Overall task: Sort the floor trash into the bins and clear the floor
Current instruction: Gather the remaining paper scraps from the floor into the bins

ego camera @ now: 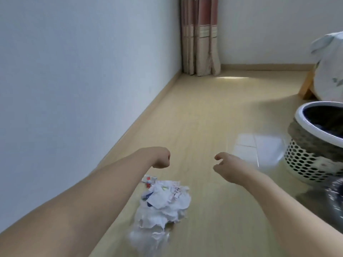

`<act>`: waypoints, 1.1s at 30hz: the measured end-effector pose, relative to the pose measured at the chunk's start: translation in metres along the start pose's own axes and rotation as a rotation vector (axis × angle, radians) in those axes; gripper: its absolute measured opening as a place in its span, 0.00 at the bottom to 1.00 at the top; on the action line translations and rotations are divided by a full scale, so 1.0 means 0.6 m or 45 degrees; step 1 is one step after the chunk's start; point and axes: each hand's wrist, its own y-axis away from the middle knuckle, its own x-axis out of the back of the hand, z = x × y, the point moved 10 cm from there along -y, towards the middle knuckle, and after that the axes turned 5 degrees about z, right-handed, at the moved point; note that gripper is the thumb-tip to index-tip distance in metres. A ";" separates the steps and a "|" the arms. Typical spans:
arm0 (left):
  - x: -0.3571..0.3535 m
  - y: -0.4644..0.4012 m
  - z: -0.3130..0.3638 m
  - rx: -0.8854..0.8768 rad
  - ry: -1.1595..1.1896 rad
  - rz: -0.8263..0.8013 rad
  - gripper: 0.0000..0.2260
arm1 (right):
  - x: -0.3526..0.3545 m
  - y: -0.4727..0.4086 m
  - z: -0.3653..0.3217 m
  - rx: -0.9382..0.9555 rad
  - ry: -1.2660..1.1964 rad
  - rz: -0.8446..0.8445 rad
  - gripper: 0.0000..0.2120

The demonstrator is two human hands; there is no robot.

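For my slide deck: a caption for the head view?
Empty hands over crumpled paper trash on the floor, white perforated bin at right.

I stand in a home room: pale wood floor (213, 112), plain white walls (83, 62), striped curtain (200, 36), bedding (330, 71) at right.

Bare floor (204, 108) runs open toward the curtain (199, 36). The wall (74, 71) bounds its left edge. A perforated bin (313, 141) blocks the right edge.

Pale wood floor (204, 112), white walls (74, 62) — striped curtain (199, 36) in corner.
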 end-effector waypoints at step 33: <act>-0.331 -0.202 -0.394 0.425 0.405 0.907 0.18 | -0.578 -0.270 -0.297 0.362 0.755 -0.307 0.11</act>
